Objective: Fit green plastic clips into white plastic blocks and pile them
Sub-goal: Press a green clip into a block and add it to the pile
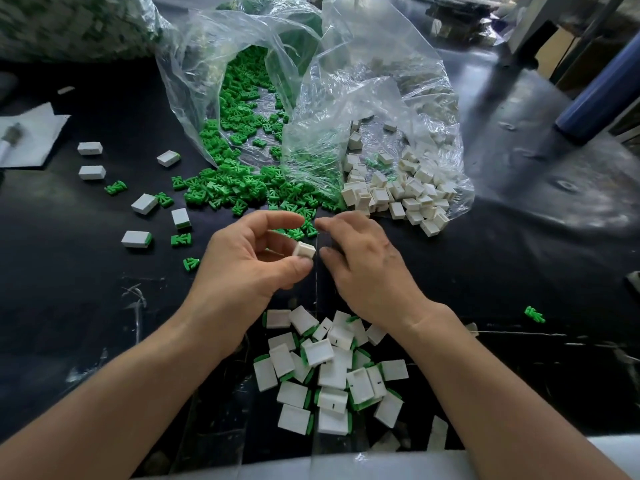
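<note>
Dozens of fitted blocks [332,374] piled already, heaps of green clips [239,190] and white blocks [410,195] left; left hand [249,261] pinches an empty block [304,250], right hand [363,268] loose, apparently empty.

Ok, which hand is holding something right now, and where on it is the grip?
The left hand pinches one white block, thumb on its near edge, fingers behind it. The right hand beside it shows nothing between thumb and forefinger.

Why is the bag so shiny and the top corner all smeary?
Head view: light glares off the crinkly clear bag; the top-left sack is blurred; the left hand and its block in the middle are sharp; the wide lens bends the edges.
</note>
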Demonstrator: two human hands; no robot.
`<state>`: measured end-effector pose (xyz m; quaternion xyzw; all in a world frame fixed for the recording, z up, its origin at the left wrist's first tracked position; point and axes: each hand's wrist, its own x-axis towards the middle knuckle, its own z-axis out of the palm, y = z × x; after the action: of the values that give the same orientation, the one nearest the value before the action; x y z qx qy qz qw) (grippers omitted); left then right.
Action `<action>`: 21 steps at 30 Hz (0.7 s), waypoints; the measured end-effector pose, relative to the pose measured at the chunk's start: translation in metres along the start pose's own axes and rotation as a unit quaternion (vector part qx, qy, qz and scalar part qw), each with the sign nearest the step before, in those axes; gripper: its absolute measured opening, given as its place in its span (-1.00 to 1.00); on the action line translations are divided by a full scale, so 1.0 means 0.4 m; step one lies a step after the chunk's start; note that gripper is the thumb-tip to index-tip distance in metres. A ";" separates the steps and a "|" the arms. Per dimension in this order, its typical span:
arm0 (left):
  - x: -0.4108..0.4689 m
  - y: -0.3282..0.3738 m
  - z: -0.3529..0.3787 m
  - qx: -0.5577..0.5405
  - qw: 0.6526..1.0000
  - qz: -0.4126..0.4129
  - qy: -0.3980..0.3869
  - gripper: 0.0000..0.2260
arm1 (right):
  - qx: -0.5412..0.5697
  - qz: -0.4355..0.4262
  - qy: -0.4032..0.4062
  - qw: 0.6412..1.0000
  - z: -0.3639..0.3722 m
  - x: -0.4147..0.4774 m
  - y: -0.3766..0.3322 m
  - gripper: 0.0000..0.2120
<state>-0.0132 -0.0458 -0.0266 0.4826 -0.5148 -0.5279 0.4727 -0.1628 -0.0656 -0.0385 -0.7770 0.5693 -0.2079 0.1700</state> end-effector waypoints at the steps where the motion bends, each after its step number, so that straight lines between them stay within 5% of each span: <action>1: 0.000 0.000 0.000 -0.003 1.000 0.001 0.001 -0.67 | -0.028 -0.007 -0.018 0.999 0.004 0.003 0.000 -0.59; 6: 0.001 0.000 -0.003 -0.005 1.000 0.006 0.013 -0.70 | -0.126 -0.039 -0.056 0.990 0.016 0.009 -0.002 -0.54; 14: 0.001 0.000 0.001 -0.005 1.000 0.000 0.012 -0.72 | -0.063 -0.026 -0.001 0.998 0.002 0.005 -0.004 -0.83; 21: -0.001 0.007 0.002 -0.010 1.000 -0.005 0.014 -0.74 | -0.061 -0.011 -0.033 0.998 0.009 0.011 0.000 -0.63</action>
<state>-0.0142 -0.0453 -0.0239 0.4878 -0.4999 -0.5289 0.4821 -0.1598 -0.0697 -0.0409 -0.7988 0.5663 -0.1491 0.1382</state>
